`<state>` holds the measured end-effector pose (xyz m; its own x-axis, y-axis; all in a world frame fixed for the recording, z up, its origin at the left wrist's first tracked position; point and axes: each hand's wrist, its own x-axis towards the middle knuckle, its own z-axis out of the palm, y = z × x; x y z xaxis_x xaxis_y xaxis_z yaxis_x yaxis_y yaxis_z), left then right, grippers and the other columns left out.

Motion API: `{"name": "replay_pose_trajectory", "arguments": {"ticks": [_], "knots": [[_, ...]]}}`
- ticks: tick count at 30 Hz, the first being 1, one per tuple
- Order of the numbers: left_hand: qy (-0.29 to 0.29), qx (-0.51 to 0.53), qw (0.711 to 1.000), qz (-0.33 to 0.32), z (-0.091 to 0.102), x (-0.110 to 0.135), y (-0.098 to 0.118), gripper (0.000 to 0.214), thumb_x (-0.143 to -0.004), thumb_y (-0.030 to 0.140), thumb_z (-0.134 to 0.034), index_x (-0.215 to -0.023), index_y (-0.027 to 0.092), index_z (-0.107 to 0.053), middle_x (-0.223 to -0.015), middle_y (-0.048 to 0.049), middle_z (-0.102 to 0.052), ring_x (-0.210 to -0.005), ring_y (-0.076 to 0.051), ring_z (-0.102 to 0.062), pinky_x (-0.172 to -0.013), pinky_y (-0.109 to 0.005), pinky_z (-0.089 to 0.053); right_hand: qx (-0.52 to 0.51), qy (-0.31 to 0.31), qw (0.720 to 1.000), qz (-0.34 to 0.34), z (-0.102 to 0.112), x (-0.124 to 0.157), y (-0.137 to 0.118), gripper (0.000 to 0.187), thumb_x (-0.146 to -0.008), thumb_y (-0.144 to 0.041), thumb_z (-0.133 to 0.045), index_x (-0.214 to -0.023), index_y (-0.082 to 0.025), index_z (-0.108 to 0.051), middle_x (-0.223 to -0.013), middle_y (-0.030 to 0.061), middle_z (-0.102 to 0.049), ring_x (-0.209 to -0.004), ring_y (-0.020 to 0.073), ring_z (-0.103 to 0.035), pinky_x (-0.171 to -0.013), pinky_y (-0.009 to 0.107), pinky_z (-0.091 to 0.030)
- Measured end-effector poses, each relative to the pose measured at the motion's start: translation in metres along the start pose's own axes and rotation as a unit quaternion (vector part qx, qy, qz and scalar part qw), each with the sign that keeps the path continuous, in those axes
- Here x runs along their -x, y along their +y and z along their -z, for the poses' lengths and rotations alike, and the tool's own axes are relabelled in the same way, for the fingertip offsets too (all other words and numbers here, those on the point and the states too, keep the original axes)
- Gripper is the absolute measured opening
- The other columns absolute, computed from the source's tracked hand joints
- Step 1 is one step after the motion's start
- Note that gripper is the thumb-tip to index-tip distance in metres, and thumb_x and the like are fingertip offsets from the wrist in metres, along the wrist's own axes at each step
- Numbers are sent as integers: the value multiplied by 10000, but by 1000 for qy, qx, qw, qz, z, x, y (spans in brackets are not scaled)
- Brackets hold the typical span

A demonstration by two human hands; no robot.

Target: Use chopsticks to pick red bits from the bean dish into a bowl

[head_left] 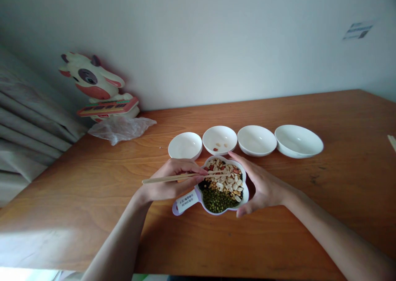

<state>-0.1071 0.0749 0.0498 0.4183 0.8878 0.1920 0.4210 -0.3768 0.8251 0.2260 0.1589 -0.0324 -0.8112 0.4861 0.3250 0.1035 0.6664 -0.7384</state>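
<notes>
I saw the left hand pinching wooden chopsticks over peanuts in the flower-shaped dish, which the right hand clasped, seemingly for steadiness, with white bowls just beyond it, presumably for reach.

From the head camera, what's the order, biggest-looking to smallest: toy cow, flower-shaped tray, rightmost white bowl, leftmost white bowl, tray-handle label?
1. Toy cow and flower-shaped tray: too close to rank; the tray is nearer the camera and partly covered.
2. Rightmost white bowl
3. Leftmost white bowl
4. Tray-handle label
</notes>
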Motion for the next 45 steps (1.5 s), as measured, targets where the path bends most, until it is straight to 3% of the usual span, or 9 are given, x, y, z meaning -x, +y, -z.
{"name": "replay_pose_trajectory", "arguments": {"ticks": [4,18,29,45], "knots": [[-33,2,999,-4,1,1,-2,207,-1068,282,-770,-1212,199,-894,-1141,-129,-891,-974,-229,-859,-853,-262,-697,4,4,1000,-2,-1,1,0,1632,-612,-740,-1054,-1847,-376,-52,-1883,168,-317,-1668,537,-410,-1341,771,-380],[-49,2,999,0,-4,-1,7,237,-1079,297,-752,-1242,207,-898,-1126,-132,-881,-961,-231,-849,-811,-283,-704,10,11,1000,-2,0,0,-1,1602,-590,-737,-1065,-1839,-370,-133,-1862,174,-364,-1648,523,-449,-1338,740,-405],[-30,-21,999,-19,-7,-2,1,234,-1084,254,-738,-1247,227,-903,-1178,-111,-892,-1014,-226,-868,-894,-283,-705,6,8,1000,-8,0,0,-1,1576,-587,-750,-1059,-1831,-392,-159,-1856,149,-384,-1650,510,-452,-1344,733,-400],[35,-78,990,-113,-11,-2,-9,207,-1071,173,-743,-1194,208,-906,-1168,-87,-906,-1005,-212,-897,-973,-306,-734,12,6,1000,2,0,-1,0,1574,-597,-731,-1066,-1831,-373,-155,-1857,177,-373,-1652,514,-447,-1337,736,-403]]}}
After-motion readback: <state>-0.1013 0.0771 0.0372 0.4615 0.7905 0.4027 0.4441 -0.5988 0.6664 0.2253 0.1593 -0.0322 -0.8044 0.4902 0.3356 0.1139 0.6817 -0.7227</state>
